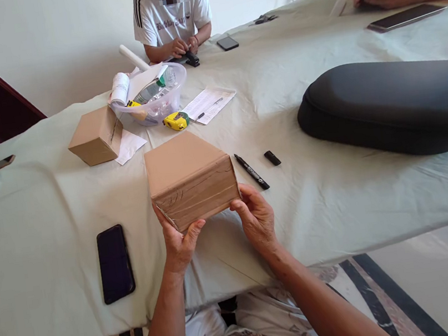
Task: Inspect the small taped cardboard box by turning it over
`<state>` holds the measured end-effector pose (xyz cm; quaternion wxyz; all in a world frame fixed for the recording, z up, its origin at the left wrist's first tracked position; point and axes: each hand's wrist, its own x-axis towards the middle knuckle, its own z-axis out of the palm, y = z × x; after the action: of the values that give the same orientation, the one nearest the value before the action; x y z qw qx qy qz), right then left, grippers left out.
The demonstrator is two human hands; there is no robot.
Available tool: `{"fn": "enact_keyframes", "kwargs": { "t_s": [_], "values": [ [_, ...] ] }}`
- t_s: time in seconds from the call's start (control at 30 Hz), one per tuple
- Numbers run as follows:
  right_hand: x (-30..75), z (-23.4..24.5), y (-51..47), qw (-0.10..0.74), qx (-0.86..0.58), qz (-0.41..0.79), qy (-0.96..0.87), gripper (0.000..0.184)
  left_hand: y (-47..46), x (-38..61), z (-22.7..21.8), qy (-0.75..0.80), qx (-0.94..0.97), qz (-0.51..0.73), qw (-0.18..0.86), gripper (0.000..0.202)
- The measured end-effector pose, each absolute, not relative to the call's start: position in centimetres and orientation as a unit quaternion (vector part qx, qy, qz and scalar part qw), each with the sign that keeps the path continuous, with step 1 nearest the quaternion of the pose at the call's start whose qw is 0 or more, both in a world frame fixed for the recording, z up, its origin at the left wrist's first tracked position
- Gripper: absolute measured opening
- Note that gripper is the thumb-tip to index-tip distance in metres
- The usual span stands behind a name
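A brown cardboard box [193,186] is gripped at its near corners by both of my hands, above the cloth-covered table [52,261]. My left hand [178,239] wraps its lower left corner, thumb along the near side. At the lower right corner, my right hand [256,213] has its thumb against the near side and its fingers behind. Dark scribbled lines mark that near side; the underside is hidden. Just right of the box lies an uncapped black marker [252,171], with its black cap [272,158] apart from it.
Left of my hands lies a dark phone [115,264]. Beyond are another cardboard box [96,136], a filled plastic basin [152,111], a yellow tape measure [176,120] and a paper with a pen [210,105]. A black padded seat [391,106] occupies the right. Two people sit across the table.
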<state>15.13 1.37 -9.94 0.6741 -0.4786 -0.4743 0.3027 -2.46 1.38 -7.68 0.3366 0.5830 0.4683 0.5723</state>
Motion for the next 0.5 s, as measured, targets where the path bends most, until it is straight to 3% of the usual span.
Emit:
{"fn": "enact_keyframes", "kwargs": {
  "t_s": [0.5],
  "values": [
    [14.93,-9.11,1.15,0.661,-0.482,0.343,-0.462,0.039,1.51,-2.38,-8.26,0.474,0.602,0.547,0.338,0.103]
  ]
}}
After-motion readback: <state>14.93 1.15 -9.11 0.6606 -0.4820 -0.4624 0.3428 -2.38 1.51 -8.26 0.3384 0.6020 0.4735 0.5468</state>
